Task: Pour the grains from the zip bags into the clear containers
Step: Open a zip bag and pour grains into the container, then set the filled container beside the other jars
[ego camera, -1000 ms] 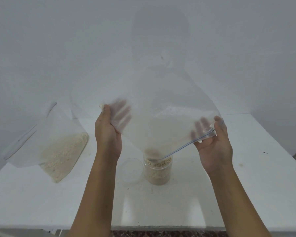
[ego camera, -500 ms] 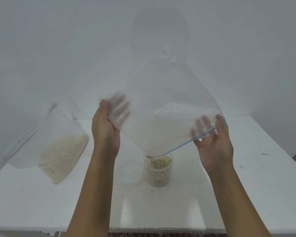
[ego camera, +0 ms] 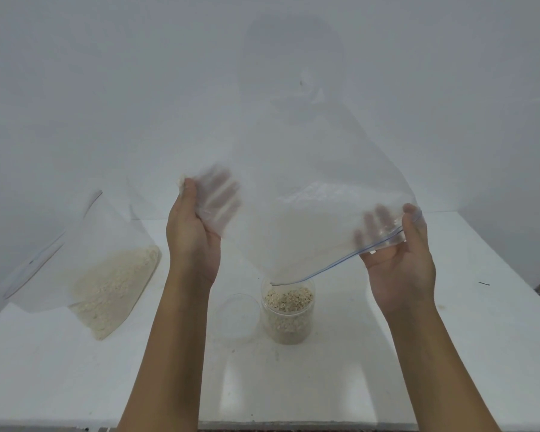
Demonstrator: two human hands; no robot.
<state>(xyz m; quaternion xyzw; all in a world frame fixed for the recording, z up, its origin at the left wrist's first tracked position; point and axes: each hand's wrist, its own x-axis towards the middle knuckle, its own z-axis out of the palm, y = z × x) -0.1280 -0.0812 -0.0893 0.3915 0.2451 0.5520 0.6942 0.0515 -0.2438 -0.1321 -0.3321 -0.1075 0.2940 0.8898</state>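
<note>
I hold a large clear zip bag tipped over a clear container. My left hand grips the bag's raised bottom corner. My right hand pinches the blue zip edge at the bag's mouth. The mouth's low corner hangs just above the container's rim. The container is nearly full of pale grains. The bag looks almost empty, with a few grains by my left thumb.
A second zip bag with pale grains leans at the left of the white table. A clear round lid lies just left of the container. Spilled grains dot the table around it. A white wall stands behind.
Both hands have lifted the bag slightly, so its mouth has risen clear of the container's rim. The grains' surface in the container now shows.
</note>
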